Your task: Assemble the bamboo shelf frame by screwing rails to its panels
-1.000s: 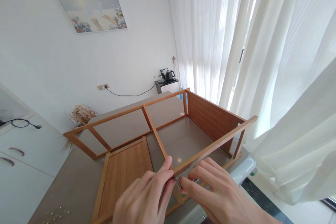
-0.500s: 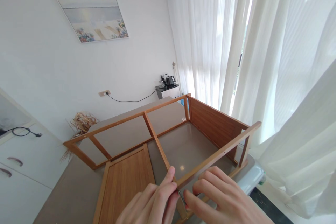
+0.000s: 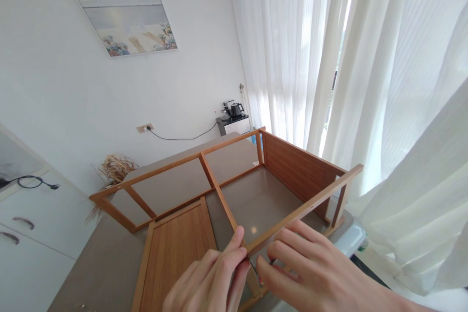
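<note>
A wooden furniture frame (image 3: 226, 204) lies on the table, with slim bars and a side panel (image 3: 298, 170) at its far right. My left hand (image 3: 210, 278) is closed round the joint where the middle crossbar meets the near rail, its thumb resting on the bar. Just right of it, my right hand (image 3: 307, 265) has its fingers curled round a thin metal hex key (image 3: 253, 264), whose end meets the near rail close to that joint. My fingers cover most of the tool. Under the frame's left part lies a loose-looking wooden panel (image 3: 179, 248).
The grey-brown table (image 3: 98, 258) carries the frame. Dried stalks (image 3: 116, 169) are at its far left corner. Behind stands a small cabinet (image 3: 234, 126) with a black kettle (image 3: 237, 109). White curtains (image 3: 281, 48) hang at the right, and white drawers (image 3: 29, 234) stand at the left.
The view has shifted slightly. My right hand has turned a little around the hex key, and its wrist shows more. My left hand keeps its place on the joint.
</note>
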Action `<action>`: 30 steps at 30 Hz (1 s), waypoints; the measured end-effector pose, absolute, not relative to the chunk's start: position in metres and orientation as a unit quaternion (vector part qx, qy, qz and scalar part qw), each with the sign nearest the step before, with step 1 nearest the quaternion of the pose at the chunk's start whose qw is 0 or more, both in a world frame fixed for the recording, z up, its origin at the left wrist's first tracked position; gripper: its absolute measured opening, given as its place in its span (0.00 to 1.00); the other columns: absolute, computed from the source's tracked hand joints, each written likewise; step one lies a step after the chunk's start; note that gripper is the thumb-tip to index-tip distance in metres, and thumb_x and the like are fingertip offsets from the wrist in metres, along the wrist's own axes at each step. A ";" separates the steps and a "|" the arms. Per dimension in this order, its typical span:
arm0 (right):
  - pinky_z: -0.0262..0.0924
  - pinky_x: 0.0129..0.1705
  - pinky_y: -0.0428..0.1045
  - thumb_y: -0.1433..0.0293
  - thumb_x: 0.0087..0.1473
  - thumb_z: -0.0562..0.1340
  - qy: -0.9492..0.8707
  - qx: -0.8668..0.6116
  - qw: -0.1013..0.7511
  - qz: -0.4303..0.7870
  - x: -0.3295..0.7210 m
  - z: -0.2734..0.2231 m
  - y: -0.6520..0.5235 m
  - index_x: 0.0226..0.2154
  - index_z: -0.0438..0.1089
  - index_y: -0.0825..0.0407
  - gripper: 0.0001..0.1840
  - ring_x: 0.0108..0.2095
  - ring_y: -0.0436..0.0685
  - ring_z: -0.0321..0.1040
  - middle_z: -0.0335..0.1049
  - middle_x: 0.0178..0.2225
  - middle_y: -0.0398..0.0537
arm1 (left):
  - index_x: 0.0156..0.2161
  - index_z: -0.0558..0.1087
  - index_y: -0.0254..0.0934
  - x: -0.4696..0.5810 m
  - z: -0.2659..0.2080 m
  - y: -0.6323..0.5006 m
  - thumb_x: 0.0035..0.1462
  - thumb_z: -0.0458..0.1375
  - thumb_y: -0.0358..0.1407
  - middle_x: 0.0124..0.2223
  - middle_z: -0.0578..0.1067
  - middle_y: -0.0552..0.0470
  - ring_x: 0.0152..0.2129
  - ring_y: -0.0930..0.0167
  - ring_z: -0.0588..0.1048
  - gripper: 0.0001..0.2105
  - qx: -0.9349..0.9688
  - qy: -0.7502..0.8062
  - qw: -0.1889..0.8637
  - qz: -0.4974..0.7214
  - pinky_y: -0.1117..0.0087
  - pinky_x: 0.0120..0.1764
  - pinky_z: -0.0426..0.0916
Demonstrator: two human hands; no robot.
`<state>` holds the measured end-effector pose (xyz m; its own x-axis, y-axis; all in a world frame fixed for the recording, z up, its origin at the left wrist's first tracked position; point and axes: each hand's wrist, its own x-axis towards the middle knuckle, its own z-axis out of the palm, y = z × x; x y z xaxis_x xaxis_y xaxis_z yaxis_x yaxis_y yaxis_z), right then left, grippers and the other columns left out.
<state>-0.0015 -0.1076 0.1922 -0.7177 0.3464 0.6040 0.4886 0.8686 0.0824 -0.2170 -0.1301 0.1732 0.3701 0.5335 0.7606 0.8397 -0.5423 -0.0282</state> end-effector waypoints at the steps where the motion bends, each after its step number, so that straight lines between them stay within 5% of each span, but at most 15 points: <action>1: 0.55 0.35 0.51 0.75 0.69 0.45 -0.921 -0.226 0.296 -0.117 -0.001 0.192 -0.107 0.40 0.70 0.54 0.19 0.28 0.52 0.59 0.65 0.27 0.45 | 0.44 0.73 0.39 -0.217 0.174 -0.130 0.61 0.60 0.28 0.48 0.81 0.55 0.25 0.78 0.77 0.07 -0.800 -0.430 0.210 -0.362 0.76 0.34 0.69; 19: 0.50 0.36 0.50 0.75 0.67 0.50 -0.930 -0.228 0.278 -0.081 0.001 0.190 -0.112 0.39 0.67 0.55 0.12 0.30 0.53 0.55 0.61 0.29 0.45 | 0.44 0.72 0.40 -0.221 0.172 -0.131 0.63 0.59 0.31 0.47 0.81 0.54 0.26 0.77 0.78 0.06 -0.814 -0.420 0.203 -0.346 0.77 0.33 0.71; 30: 0.49 0.35 0.50 0.75 0.69 0.45 -0.925 -0.227 0.301 -0.052 0.001 0.185 -0.111 0.39 0.67 0.55 0.16 0.30 0.53 0.53 0.60 0.30 0.45 | 0.43 0.71 0.40 -0.219 0.176 -0.134 0.63 0.58 0.30 0.48 0.81 0.54 0.27 0.76 0.78 0.05 -0.811 -0.424 0.192 -0.353 0.76 0.33 0.70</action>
